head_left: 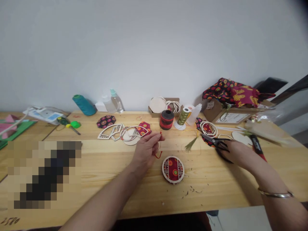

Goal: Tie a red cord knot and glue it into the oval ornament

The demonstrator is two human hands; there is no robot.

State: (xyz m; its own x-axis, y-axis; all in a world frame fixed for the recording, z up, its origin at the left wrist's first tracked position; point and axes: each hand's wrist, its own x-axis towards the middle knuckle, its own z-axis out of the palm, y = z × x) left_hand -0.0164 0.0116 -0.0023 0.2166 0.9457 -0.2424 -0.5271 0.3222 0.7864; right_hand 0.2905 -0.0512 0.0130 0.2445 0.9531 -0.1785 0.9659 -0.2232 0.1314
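My left hand (147, 148) is pinched on a thin red thread (159, 153) that hangs down toward the table, just in front of a red and black thread spool (166, 119). A round wooden ornament with red patterned fabric inside (173, 169) lies flat below that hand. My right hand (237, 152) rests on the table to the right, closed on black scissors (215, 141) whose blades point left. A green tassel (191, 144) lies between the two hands.
Wooden fan-shaped cutouts and fabric pieces (125, 131) lie behind my left hand. A green-gold spool (184, 116), glue bottle (195, 114), cardboard box with patterned cloth (232, 93), teal spool (84, 105) and spray bottle (117, 101) stand along the wall. A red-handled tool (257, 147) lies at right.
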